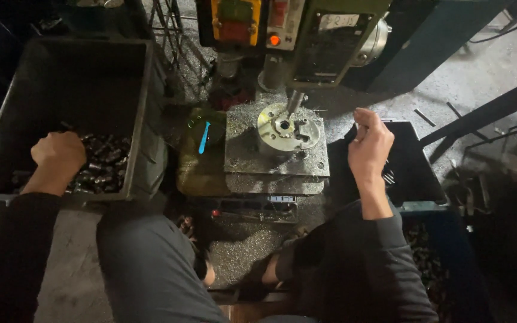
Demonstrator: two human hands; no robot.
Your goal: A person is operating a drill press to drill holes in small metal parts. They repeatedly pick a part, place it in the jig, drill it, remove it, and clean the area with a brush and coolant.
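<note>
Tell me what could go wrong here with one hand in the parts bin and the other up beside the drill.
1. The right hand hovers close to the drill spindle and round fixture; fingers or the sleeve could catch.
2. The left hand reaches into the grey bin of small metal parts unwatched; edges might nick it.
3. Metal chips litter the floor near the knees.

Two hands are showing: one left hand (59,153) and one right hand (370,145). One grey plastic bin (139,113) is holding many small dark metal parts (104,166), too many for counting. One drill press (306,36), one round fixture (288,128) and one blue-handled brush (203,137) are showing.
</note>
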